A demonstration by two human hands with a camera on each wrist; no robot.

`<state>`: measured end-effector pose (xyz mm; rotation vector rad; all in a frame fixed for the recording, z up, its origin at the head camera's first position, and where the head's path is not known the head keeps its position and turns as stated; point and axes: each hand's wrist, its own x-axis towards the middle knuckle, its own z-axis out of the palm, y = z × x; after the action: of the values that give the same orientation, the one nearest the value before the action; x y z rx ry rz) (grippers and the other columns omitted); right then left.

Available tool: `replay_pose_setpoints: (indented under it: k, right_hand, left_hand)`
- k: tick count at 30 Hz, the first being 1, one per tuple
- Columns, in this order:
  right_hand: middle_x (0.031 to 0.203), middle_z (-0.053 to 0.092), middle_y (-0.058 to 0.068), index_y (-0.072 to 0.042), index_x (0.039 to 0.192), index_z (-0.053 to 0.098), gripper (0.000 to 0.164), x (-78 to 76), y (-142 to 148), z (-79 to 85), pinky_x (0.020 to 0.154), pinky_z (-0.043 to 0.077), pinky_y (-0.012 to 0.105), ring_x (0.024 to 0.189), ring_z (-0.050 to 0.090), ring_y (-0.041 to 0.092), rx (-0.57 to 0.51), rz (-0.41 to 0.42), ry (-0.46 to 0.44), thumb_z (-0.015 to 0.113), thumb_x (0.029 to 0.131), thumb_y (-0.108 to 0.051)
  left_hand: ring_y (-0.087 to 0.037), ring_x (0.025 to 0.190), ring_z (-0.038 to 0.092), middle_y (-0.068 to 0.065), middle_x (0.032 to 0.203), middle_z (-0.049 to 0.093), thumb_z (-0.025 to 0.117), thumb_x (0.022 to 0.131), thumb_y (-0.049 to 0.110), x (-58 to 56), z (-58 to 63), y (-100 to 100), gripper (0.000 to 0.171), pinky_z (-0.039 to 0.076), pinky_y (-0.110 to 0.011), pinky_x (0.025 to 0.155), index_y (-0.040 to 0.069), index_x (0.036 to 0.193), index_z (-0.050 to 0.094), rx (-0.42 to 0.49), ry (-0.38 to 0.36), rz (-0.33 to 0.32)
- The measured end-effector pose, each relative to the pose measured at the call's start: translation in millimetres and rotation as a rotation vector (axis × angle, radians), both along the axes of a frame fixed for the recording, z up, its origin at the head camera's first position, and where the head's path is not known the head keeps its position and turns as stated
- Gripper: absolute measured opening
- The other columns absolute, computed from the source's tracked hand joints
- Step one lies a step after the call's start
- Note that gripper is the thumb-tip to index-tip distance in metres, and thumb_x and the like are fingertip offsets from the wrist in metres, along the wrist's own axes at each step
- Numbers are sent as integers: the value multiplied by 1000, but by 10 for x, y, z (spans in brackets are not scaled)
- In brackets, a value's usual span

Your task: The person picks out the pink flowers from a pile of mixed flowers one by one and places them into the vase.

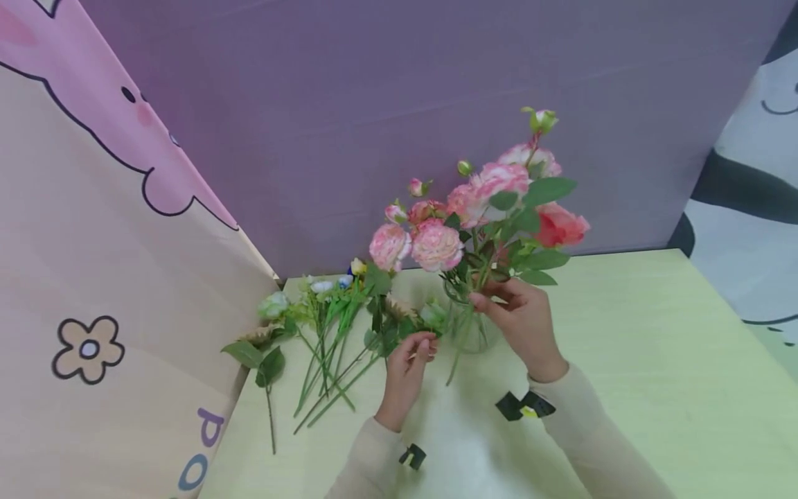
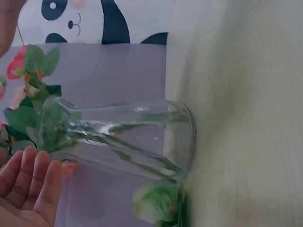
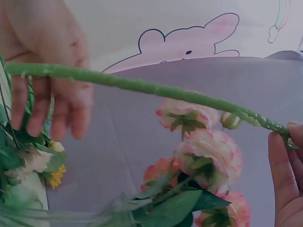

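Note:
My right hand point(image 1: 526, 322) pinches a green flower stem point(image 3: 142, 86) between thumb and fingers, above the mouth of a clear glass vase point(image 1: 476, 336). The stem's lower end slants down in front of the glass, outside it. Pink and white blooms point(image 1: 499, 187) and a coral-red rose point(image 1: 561, 225) spread above that hand; which bloom belongs to the held stem is hard to tell. Other stems stand inside the vase, seen in the left wrist view. Left of the vase, my left hand point(image 1: 408, 378) hovers with relaxed fingers and holds nothing.
Loose artificial flowers lie on the pale table point(image 1: 648, 360) to the left, among them white-green blooms point(image 1: 273, 305), a yellow bud point(image 1: 358, 267) and several bare green stems. A purple panel point(image 1: 374, 104) rises behind the table, and a printed panel point(image 1: 125, 277) stands at the left.

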<state>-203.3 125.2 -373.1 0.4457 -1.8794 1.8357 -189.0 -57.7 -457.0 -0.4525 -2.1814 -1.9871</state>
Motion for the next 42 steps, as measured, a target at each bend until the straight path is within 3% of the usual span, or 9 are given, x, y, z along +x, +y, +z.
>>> replay_pose_setpoints:
  k: [4, 7, 9, 14, 18, 23, 28, 39, 42]
  right_hand:
    - [81, 69, -13, 14, 89, 66, 14, -73, 71, 96, 62, 55, 20, 77, 67, 3, -2, -29, 14, 70, 80, 5]
    - [80, 70, -12, 14, 88, 66, 12, -138, 121, 140, 62, 55, 20, 73, 67, 4, -8, -52, 19, 69, 80, 6]
    - [80, 71, -11, 15, 88, 65, 11, -174, 155, 168, 62, 55, 20, 68, 67, 4, -25, -58, 16, 68, 80, 7]
    - [84, 72, -6, 16, 94, 64, 16, -251, 249, 236, 63, 56, 23, 68, 69, 10, -81, -38, 25, 67, 82, 6]
    - [87, 72, -6, 15, 97, 64, 18, -318, 303, 263, 64, 56, 22, 72, 69, 9, -86, -53, 36, 68, 81, 6]
    - [84, 72, -7, 15, 97, 65, 20, -387, 332, 268, 63, 55, 21, 69, 68, 7, -89, -78, 37, 69, 81, 5]
    - [85, 72, -5, 15, 96, 64, 18, -432, 338, 282, 61, 55, 21, 67, 68, 7, -107, -51, 63, 69, 81, 6]
    - [84, 72, -1, 11, 98, 66, 18, -483, 397, 377, 62, 56, 22, 68, 67, 9, -159, -19, 143, 67, 80, 8]
    - [89, 72, 0, 9, 99, 67, 18, -494, 423, 373, 64, 56, 21, 72, 68, 10, -187, -2, 155, 67, 80, 9]
  left_hand:
    - [-28, 93, 62, -20, 105, 64, 55, 93, 4, -125, -11, -8, 22, 54, -26, 77, -4, 113, 59, -89, -65, -8]
    - [-27, 98, 60, -17, 109, 63, 58, 92, 6, -215, -10, 10, 25, 52, -25, 79, -2, 116, 58, -138, -107, -23]
    - [-27, 101, 59, -18, 112, 62, 60, 91, 7, -323, -130, 34, 29, 51, -29, 83, -1, 119, 56, -135, -126, -24]
    - [-37, 112, 53, -22, 122, 56, 66, 86, 6, -587, -437, 121, 42, 46, -45, 95, -1, 125, 52, -138, -44, -8]
    - [-40, 115, 49, -21, 128, 53, 70, 83, 7, -700, -452, 207, 52, 42, -53, 96, -1, 130, 48, -177, 41, -22]
    - [-40, 118, 45, -21, 133, 45, 72, 80, 3, -839, -475, 314, 65, 40, -55, 97, 0, 136, 40, -190, 89, -68]
    - [-36, 123, 43, -19, 135, 43, 76, 77, 6, -914, -456, 405, 76, 39, -50, 102, -1, 139, 35, -217, 82, -51]
    - [-28, 133, 36, -12, 145, 36, 80, 76, 24, -985, -436, 580, 89, 31, -46, 109, 8, 146, 26, -200, -114, -32]
    - [-27, 133, 36, -10, 145, 38, 82, 72, 22, -1022, -447, 623, 91, 30, -44, 110, 9, 145, 28, -171, -98, -20]
